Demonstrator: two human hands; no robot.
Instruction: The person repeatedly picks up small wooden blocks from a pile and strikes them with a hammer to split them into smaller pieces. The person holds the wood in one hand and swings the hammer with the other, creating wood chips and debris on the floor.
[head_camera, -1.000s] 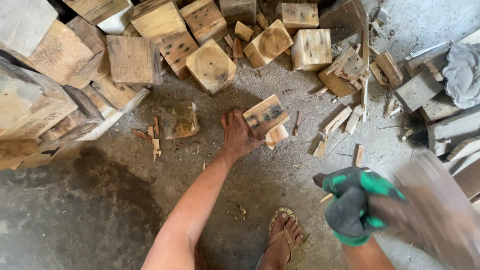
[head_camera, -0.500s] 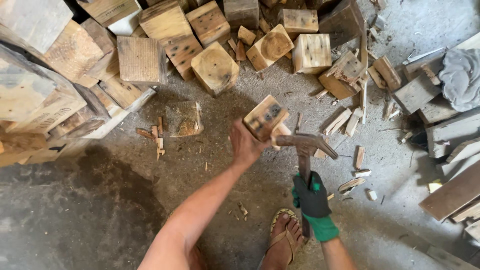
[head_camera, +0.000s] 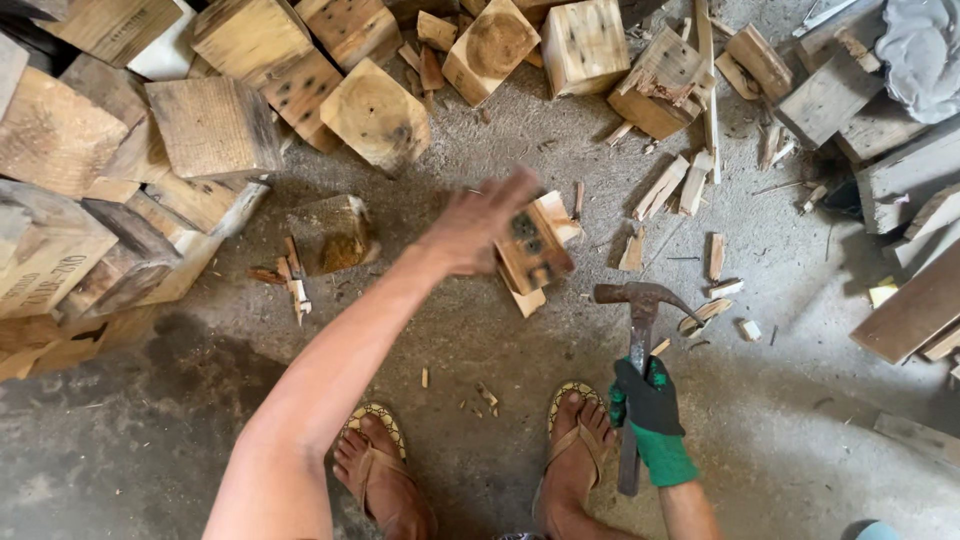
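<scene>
Left hand (head_camera: 478, 225) bare, blurred, fingers spread open over small wooden block (head_camera: 533, 250) on concrete floor (head_camera: 150, 430); contact unclear. Right hand (head_camera: 650, 405) in green-black glove, closed around handle of claw hammer (head_camera: 637, 300), head up, just right of block. Sandalled feet (head_camera: 480, 465) below. Wood blocks piled (head_camera: 215, 125) at rear, splinters scattered.

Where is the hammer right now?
In the head view, lower right: the gloved right hand holds the hammer upright, head up, just above the right foot and right of the wooden block.
</scene>
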